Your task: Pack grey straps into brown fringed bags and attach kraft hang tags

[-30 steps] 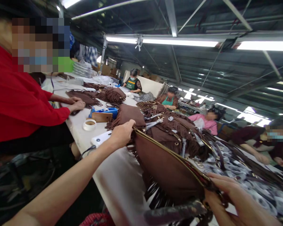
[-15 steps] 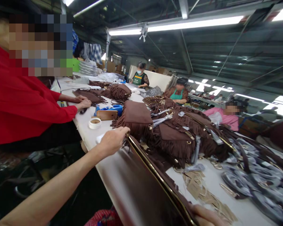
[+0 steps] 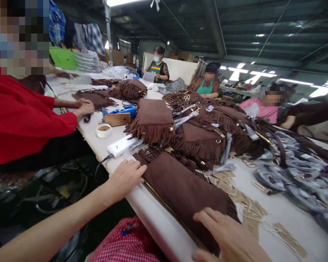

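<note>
A dark brown fringed bag (image 3: 180, 182) lies flat at the table's near edge, with a gold metal strip (image 3: 164, 203) along its near side. My left hand (image 3: 127, 178) rests by the bag's left corner, its fingers loosely bent and touching the edge. Over the bag's right end is my right hand (image 3: 226, 233), thumb and fingers spread apart. Behind stands another fringed bag (image 3: 155, 114), and a heap of similar bags (image 3: 205, 142) is to its right.
On the table (image 3: 117, 165) are a white device with a cable (image 3: 121, 145), a tape roll (image 3: 104, 131), a phone (image 3: 117, 119), tan tags with strings (image 3: 251, 214) and wrapped straps (image 3: 300, 189). A co-worker in a red top (image 3: 30, 112) works at left; others are farther back.
The bag has turned from standing tilted, gold strip upward, to lying flat with the strip at the near edge. My left hand has lowered from the strip's end; my right hand has come further into view.
</note>
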### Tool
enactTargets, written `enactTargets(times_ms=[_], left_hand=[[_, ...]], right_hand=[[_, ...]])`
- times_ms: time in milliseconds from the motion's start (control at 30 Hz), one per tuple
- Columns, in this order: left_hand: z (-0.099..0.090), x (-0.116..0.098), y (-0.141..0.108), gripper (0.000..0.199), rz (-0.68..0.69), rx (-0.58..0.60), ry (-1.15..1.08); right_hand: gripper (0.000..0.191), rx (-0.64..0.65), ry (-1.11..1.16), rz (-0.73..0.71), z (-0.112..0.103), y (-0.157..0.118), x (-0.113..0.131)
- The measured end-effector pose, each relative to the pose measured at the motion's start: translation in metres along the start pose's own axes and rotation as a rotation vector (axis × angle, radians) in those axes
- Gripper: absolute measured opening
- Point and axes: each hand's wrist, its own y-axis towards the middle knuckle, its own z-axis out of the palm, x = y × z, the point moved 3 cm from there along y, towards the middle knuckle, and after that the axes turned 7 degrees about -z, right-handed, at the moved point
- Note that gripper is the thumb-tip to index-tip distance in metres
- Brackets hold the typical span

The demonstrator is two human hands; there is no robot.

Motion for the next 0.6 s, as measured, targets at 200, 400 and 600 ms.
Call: enactTargets(times_ms=[200,400,600], left_hand=[[0.002,-0.041,-0.024,0.016,0.413,-0.116,-0.215],[0.019,-0.056,-0.018,0.030,0.490,-0.293,-0.258],[0.027,-0.065,0.009,0.015,0.461,-0.201,-0.120]], right_hand=[[0.016,-0.039,-0.199,0.168,0.043,0.029,0.005],[0.025,-0.178,-0.154,0.242,0.030,0.027,-0.039],[0.032,-0.293,-0.091,0.381,0.000,0.041,-0.062]])
